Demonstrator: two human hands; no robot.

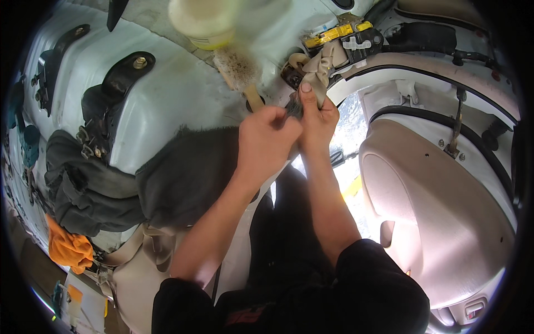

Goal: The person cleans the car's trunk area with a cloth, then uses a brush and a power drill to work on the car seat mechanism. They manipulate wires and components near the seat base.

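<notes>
My right hand is closed round a crumpled beige seat belt, its thumb laid along the strap. Against it my left hand is curled in a fist. A small grey fibrous tuft shows between the two hands; what the left fingers hold is hidden. Just beyond the left knuckles lies a wooden-handled scrub brush, bristles up and dirty, its handle end near that hand. Behind the brush stands a blurred whitish tub with a yellow base.
Bare white car floor with black seat brackets spreads left. Dark cloth drapes over its edge, beside an orange rag. An open beige door panel stands at right. A yellow tool lies by black trim at the back.
</notes>
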